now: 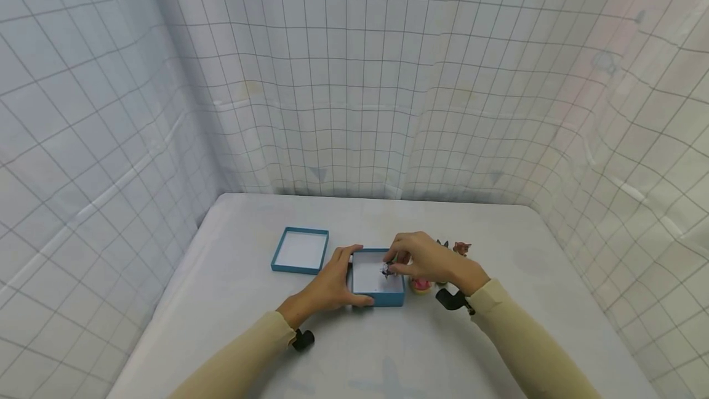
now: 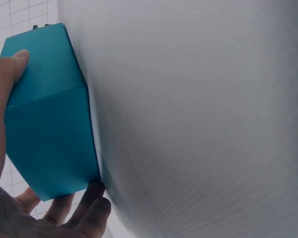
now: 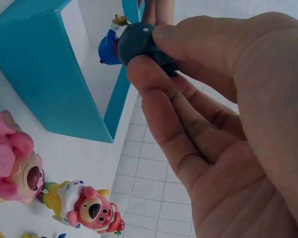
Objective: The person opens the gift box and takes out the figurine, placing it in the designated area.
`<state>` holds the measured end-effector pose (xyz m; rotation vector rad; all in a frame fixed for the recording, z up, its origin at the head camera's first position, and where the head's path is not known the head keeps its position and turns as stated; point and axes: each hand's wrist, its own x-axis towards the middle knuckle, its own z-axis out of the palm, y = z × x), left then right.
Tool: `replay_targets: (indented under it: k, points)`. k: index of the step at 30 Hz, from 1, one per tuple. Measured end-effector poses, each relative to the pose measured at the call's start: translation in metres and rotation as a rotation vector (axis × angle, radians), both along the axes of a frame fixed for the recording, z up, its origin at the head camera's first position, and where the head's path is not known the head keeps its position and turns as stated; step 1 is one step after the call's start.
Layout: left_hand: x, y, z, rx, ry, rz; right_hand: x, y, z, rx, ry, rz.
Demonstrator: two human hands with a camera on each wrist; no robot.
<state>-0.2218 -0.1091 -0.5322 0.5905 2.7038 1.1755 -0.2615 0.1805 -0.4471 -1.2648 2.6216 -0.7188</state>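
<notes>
A blue-teal box (image 1: 389, 300), open at the top with a white inside, stands on the table. My left hand (image 1: 331, 283) grips it from the left, thumb on the near side and fingers round the far side. In the left wrist view the box (image 2: 54, 144) shows its outer walls. Over the opening, my right hand (image 1: 429, 257) pinches a small figurine (image 1: 387, 269) between thumb and fingers. Seen from the right wrist, that figurine (image 3: 134, 42) has a rounded dark grey-green head and a blue body. The fingers hide part of it.
A shallow blue-rimmed lid (image 1: 300, 249) lies inside-up, left of the box. Just right of the box are a pink bear figurine (image 3: 15, 163), a bear in yellow and white (image 3: 89, 206) and a reddish-brown figurine (image 1: 461, 249). Gridded white curtains (image 1: 343, 79) surround the table.
</notes>
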Motion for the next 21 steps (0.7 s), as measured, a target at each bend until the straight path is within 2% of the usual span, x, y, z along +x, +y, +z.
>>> replay_targets:
  k: [8,15,21]
  points:
    - [0.0,0.0,-0.001,0.003,-0.007,0.013,0.002,0.004,0.005,0.001,-0.008,-0.019]
    - [-0.001,0.001,-0.001,0.003,-0.008,0.011,0.003,0.009,0.006,-0.016,-0.001,-0.004]
    - [0.0,0.0,0.0,-0.001,-0.001,0.006,0.005,0.014,0.008,-0.03,-0.027,-0.006]
